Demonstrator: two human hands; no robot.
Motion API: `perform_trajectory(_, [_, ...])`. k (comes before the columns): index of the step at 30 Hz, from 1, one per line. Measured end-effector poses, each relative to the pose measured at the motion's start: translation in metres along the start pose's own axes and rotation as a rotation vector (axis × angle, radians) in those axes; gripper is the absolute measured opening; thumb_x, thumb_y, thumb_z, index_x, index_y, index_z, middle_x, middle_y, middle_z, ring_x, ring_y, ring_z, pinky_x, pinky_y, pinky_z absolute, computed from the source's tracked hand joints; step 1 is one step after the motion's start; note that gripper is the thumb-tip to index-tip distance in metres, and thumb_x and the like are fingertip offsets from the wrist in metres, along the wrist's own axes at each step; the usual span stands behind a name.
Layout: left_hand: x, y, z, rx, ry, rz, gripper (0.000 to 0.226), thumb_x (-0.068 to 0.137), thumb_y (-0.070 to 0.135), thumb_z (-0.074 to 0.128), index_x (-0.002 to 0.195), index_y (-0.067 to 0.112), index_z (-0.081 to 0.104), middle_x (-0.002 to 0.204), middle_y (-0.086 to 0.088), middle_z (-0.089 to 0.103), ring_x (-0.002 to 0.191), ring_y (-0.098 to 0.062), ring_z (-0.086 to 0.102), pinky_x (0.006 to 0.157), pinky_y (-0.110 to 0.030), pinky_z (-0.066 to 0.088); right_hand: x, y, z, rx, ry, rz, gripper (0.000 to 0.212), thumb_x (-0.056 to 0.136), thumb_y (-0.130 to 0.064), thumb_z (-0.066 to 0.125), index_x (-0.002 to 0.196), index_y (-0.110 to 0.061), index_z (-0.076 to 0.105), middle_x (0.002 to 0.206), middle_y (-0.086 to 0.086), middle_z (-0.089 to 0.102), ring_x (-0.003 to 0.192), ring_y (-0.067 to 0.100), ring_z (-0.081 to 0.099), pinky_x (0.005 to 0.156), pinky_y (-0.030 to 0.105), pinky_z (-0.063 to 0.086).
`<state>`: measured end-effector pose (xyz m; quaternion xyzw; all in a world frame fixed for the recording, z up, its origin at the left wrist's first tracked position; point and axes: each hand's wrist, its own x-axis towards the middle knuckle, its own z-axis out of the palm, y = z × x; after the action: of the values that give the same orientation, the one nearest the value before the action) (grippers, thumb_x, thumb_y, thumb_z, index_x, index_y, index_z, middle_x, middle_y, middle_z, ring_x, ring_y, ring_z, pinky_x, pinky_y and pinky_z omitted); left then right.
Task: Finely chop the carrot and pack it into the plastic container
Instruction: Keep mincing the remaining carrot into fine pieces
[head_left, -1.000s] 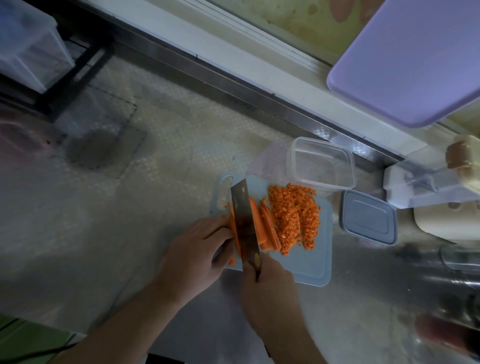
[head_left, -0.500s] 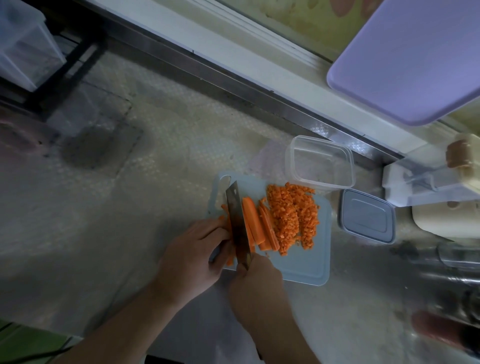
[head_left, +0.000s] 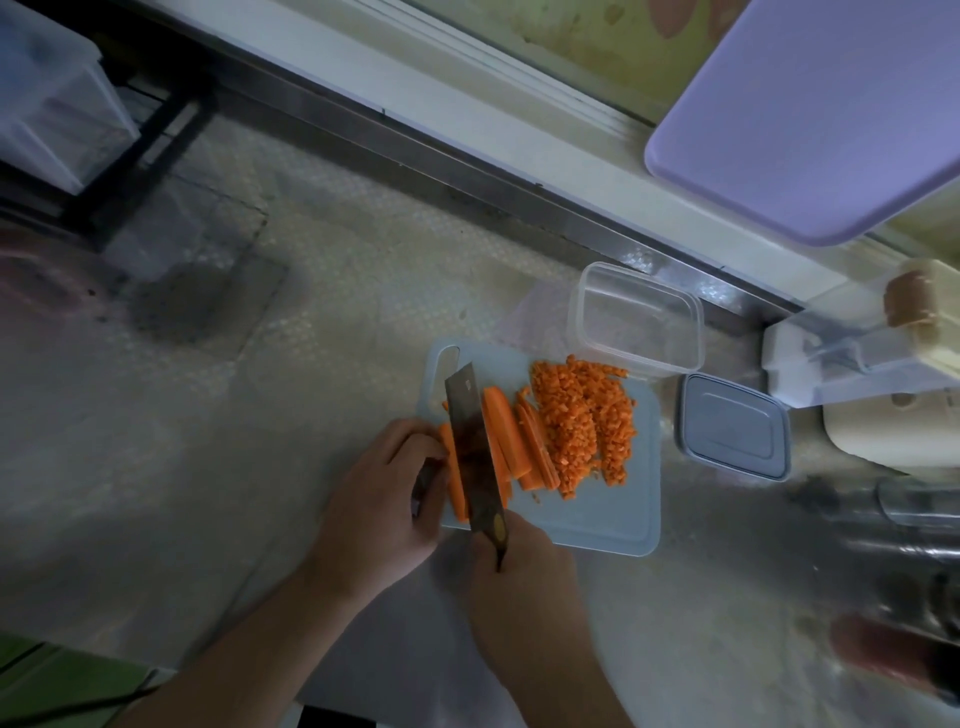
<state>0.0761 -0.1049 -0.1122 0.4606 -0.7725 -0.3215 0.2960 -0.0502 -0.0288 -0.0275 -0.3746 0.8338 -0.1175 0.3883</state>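
On a pale blue cutting board (head_left: 613, 514) lie a heap of finely diced carrot (head_left: 587, 415) and several long carrot slabs (head_left: 511, 436). My right hand (head_left: 524, 587) grips the handle of a cleaver (head_left: 470, 447), whose blade stands in a carrot piece (head_left: 453, 478) at the board's left edge. My left hand (head_left: 382, 488) holds that piece from the left, fingers curled against it. A clear plastic container (head_left: 639, 322) sits open and without contents just beyond the board, its grey-blue lid (head_left: 732, 426) lying to the right.
The steel counter (head_left: 260, 415) runs to a raised back ledge. A purple board (head_left: 810, 114) leans at upper right. White and cream appliances (head_left: 857, 364) stand at the right, with blurred glassware below them. A clear bin (head_left: 52, 104) sits far left.
The cleaver has shifted slightly left across the carrot, then back, with its tip lifting and lowering. More slabs now lie free to the right of the blade. My left hand stays put.
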Motion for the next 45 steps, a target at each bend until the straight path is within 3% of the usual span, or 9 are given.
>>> perform_trajectory(12, [-0.001,-0.004,0.004,0.005,0.030,0.022,0.015,0.089,0.005,0.074,0.092,0.018,0.066,0.102,0.012,0.060,0.081,-0.009,0.062,0.061,-0.030,0.052,0.003,-0.003,0.010,-0.067,-0.072,0.117,0.020,0.098,-0.032,0.048,0.084,-0.024,0.059,0.082,-0.006,0.064,0.074,0.009,0.060,0.063,0.026,0.047])
perform_trajectory(15, [0.000,-0.004,0.004,0.012,0.030,0.018,0.016,0.088,0.004,0.075,0.091,0.017,0.066,0.102,0.012,0.061,0.081,-0.010,0.062,0.061,-0.030,0.051,0.011,-0.007,0.013,-0.087,-0.075,0.136,0.015,0.096,-0.032,0.052,0.085,-0.024,0.060,0.082,-0.006,0.063,0.074,0.011,0.061,0.064,0.030,0.053])
perform_trajectory(20, [0.000,-0.003,0.002,0.001,0.018,0.008,0.015,0.089,0.006,0.074,0.092,0.019,0.066,0.103,0.012,0.059,0.082,-0.008,0.062,0.062,-0.031,0.053,0.011,-0.009,0.012,-0.013,0.046,-0.034,0.016,0.100,-0.020,0.050,0.091,-0.032,0.055,0.077,-0.016,0.052,0.071,0.005,0.049,0.060,0.019,0.037])
perform_trajectory(23, [0.001,-0.001,0.001,-0.010,0.030,-0.032,0.015,0.090,0.011,0.075,0.094,0.021,0.064,0.105,0.015,0.057,0.084,-0.004,0.060,0.063,-0.027,0.052,0.013,-0.002,0.010,-0.010,0.091,-0.072,0.013,0.100,-0.022,0.052,0.091,-0.030,0.055,0.074,-0.013,0.054,0.071,0.009,0.048,0.064,0.025,0.037])
perform_trajectory(26, [0.000,-0.002,0.001,-0.025,0.039,-0.060,0.017,0.090,0.011,0.073,0.095,0.021,0.061,0.105,0.015,0.055,0.084,-0.003,0.058,0.064,-0.025,0.051,0.010,0.003,0.007,-0.046,0.082,-0.060,0.016,0.099,-0.023,0.051,0.084,-0.020,0.056,0.075,-0.007,0.058,0.071,0.009,0.053,0.057,0.025,0.039])
perform_trajectory(28, [0.000,-0.002,0.001,-0.027,0.037,-0.053,0.017,0.091,0.009,0.072,0.094,0.021,0.060,0.104,0.014,0.054,0.083,-0.004,0.057,0.064,-0.026,0.050,0.006,0.001,0.005,-0.039,0.058,-0.055,0.015,0.097,-0.023,0.051,0.085,-0.019,0.058,0.076,-0.005,0.060,0.074,0.007,0.055,0.059,0.019,0.039])
perform_trajectory(34, [0.001,-0.004,0.002,-0.036,0.043,-0.055,0.017,0.089,0.005,0.072,0.091,0.018,0.060,0.099,0.010,0.055,0.082,-0.007,0.058,0.065,-0.026,0.049,0.005,-0.003,0.006,-0.098,-0.033,0.018,0.019,0.097,-0.027,0.046,0.083,-0.021,0.057,0.079,-0.005,0.062,0.071,0.007,0.057,0.055,0.023,0.041])
perform_trajectory(39, [0.002,-0.004,0.002,-0.023,0.043,-0.040,0.015,0.089,0.007,0.072,0.091,0.017,0.061,0.097,0.010,0.057,0.079,-0.007,0.057,0.066,-0.024,0.047,0.010,-0.008,0.014,-0.092,-0.095,0.127,0.020,0.094,-0.036,0.049,0.085,-0.023,0.061,0.081,-0.003,0.065,0.075,0.017,0.066,0.068,0.038,0.060])
perform_trajectory(45, [0.001,-0.002,0.000,-0.009,0.029,-0.061,0.016,0.090,0.009,0.072,0.092,0.019,0.061,0.098,0.013,0.056,0.078,-0.007,0.058,0.061,-0.030,0.050,0.009,-0.010,0.014,-0.050,-0.036,0.051,0.012,0.099,-0.026,0.049,0.089,-0.029,0.053,0.078,-0.010,0.056,0.069,0.004,0.054,0.056,0.013,0.040])
